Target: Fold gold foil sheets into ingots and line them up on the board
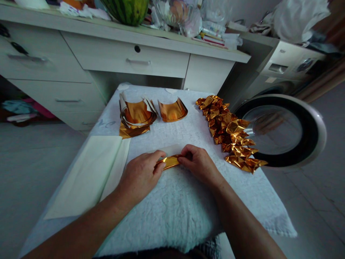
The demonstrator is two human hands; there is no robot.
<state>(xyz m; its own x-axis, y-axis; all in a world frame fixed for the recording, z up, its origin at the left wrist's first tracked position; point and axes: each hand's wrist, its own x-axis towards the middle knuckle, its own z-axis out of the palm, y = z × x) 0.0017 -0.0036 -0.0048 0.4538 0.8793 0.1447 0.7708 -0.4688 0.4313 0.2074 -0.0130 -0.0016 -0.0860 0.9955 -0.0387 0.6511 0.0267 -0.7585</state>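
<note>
Between my two hands is a narrow folded strip of gold foil paper, low over the cloth-covered table. My left hand pinches its left end, and my right hand grips the right end between thumb and fingers. A pale, thin sheet shows just behind the strip. Farther back lie a stack of curled gold foil sheets with white edges and a single curled gold sheet. To the right, several crumpled, folded gold foil pieces form a row.
White paper sheets lie on the table's left side. The table's cloth hangs over its edges. Behind stands a white desk with drawers, bearing a watermelon and plastic bags. A washing machine's open round door is at the right.
</note>
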